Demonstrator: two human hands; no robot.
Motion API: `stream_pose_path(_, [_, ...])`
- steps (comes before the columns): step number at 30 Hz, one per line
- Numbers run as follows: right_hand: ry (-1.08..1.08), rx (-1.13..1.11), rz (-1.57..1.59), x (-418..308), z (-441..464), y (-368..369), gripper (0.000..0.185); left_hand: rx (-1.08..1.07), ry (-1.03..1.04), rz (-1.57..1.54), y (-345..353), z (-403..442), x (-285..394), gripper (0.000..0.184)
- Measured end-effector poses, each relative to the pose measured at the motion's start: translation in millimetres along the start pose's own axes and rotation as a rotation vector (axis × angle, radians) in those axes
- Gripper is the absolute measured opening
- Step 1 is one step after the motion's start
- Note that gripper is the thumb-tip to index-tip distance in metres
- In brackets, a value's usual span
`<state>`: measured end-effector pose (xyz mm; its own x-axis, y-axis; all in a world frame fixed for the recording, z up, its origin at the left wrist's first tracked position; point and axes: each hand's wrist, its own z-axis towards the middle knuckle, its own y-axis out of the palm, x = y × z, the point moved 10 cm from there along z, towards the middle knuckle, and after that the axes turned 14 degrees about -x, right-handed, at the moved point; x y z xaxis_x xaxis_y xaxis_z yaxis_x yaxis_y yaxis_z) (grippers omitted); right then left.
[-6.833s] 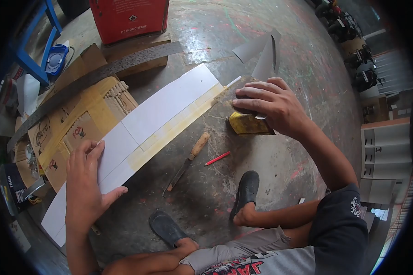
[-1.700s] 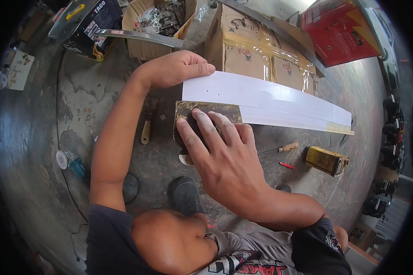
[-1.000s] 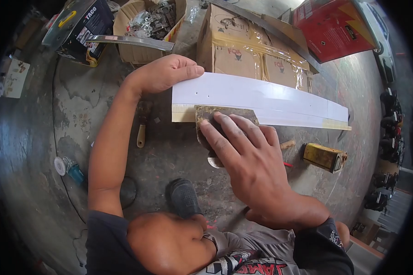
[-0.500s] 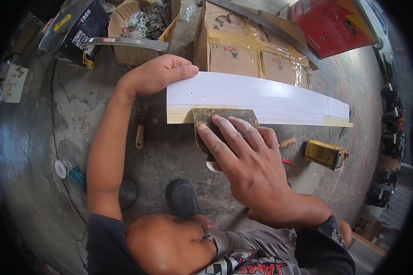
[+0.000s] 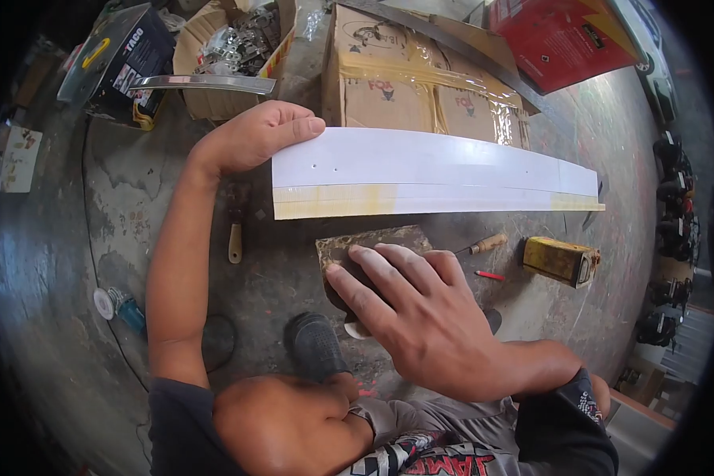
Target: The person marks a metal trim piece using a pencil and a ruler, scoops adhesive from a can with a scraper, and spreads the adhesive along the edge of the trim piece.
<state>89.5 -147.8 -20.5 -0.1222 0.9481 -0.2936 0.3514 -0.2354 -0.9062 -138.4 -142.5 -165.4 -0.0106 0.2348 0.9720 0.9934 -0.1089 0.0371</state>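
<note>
In the head view, my left hand (image 5: 266, 135) grips the upper left corner of a long white panel strip (image 5: 436, 163), thumb on top. Along the strip's near edge runs a band with yellowish glue-like smears at both ends and a whiter middle. Two small holes show near its left end. My right hand (image 5: 420, 309) holds a flat brown spreader plate (image 5: 373, 242) with a crusted surface, fingers spread over its face. The plate is apart from the strip, on my side of it. A pale rounded piece (image 5: 357, 329) shows under that hand; its kind is unclear.
A taped cardboard box (image 5: 404, 103) stands behind the strip, with a red box (image 5: 563, 44) to its right. A carton of metal fittings (image 5: 242, 47) is at the upper left. On the floor lie a wooden-handled tool (image 5: 492, 242), a yellow tin (image 5: 562, 260) and an angle grinder (image 5: 123, 308).
My right hand has drawn the plate off the strip's near edge, toward my body. More of the yellowish band now shows at the left. My left hand keeps its hold on the corner.
</note>
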Motion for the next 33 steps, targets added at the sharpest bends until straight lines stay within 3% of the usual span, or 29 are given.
stream_pose_path(5, [0.126, 0.042, -0.014, 27.1, -11.6, -24.5, 0.062, -0.012, 0.005, 0.004, -2.1, -0.1, -3.3, 0.043])
stream_pose_path(12, [0.184, 0.063, -0.101, 54.8, -13.7, -7.3, 0.06, -0.001, -0.004, 0.007, -2.2, -1.7, -0.6, 0.043])
stream_pose_path(15, [0.219, 0.033, -0.041, 59.9, -13.7, -3.8, 0.067, 0.025, -0.008, 0.018, -0.7, -0.7, 0.8, 0.043])
stream_pose_path(21, [0.16, 0.091, -0.091, 58.1, -14.1, -5.0, 0.059, 0.038, -0.008, 0.026, 1.0, -0.5, 2.3, 0.044])
stream_pose_path(33, [0.11, -0.076, 0.037, 42.6, -39.9, -12.4, 0.057, 0.036, -0.016, 0.014, -3.3, -2.3, 0.6, 0.043])
